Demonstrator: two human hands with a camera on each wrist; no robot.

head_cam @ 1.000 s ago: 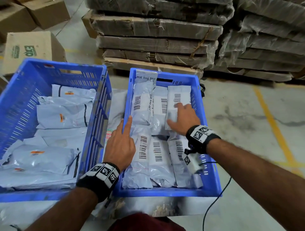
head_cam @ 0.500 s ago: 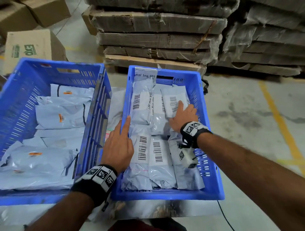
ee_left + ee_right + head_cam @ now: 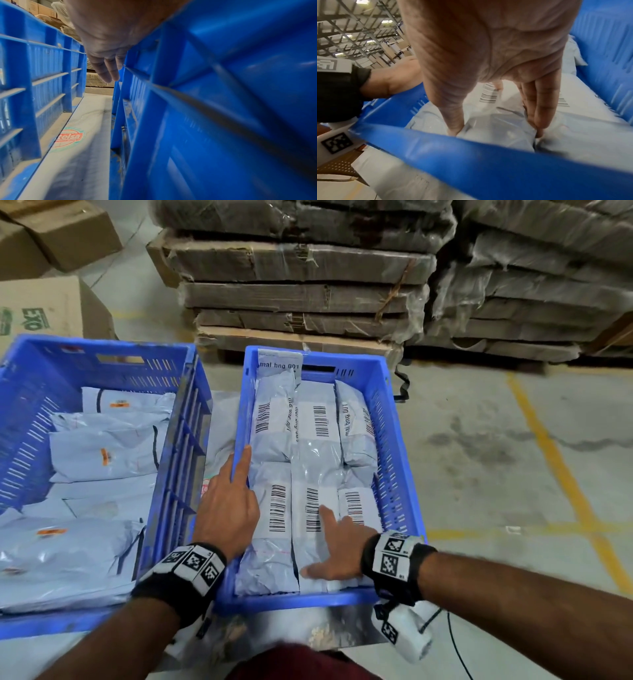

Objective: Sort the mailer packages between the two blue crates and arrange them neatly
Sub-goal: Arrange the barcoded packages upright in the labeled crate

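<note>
The smaller blue crate (image 3: 301,601) holds grey mailers with barcode labels (image 3: 317,419) in two rows of three. The larger blue crate (image 3: 102,341) on the left holds grey mailers with orange stickers (image 3: 102,453) in loose layers. My left hand (image 3: 229,508) rests on the smaller crate's left rim, index finger straight along it; in the left wrist view the fingers (image 3: 108,70) hang straight beside that crate's outer wall (image 3: 223,94). My right hand (image 3: 337,556) lies spread on the near row. Its thumb and straight fingers (image 3: 539,108) press down on either side of the middle mailer (image 3: 496,121).
Wrapped stacks of flattened cardboard (image 3: 301,296) stand behind the crates. A cardboard box (image 3: 41,306) sits at the far left. Both crates rest on a pale sheet with a red logo (image 3: 68,136). Yellow lines (image 3: 561,467) cross the concrete floor on the right.
My right hand has come back from the far-right mailer to the near row. That far mailer now lies straight beside its neighbours. The left hand stays on the rim.
</note>
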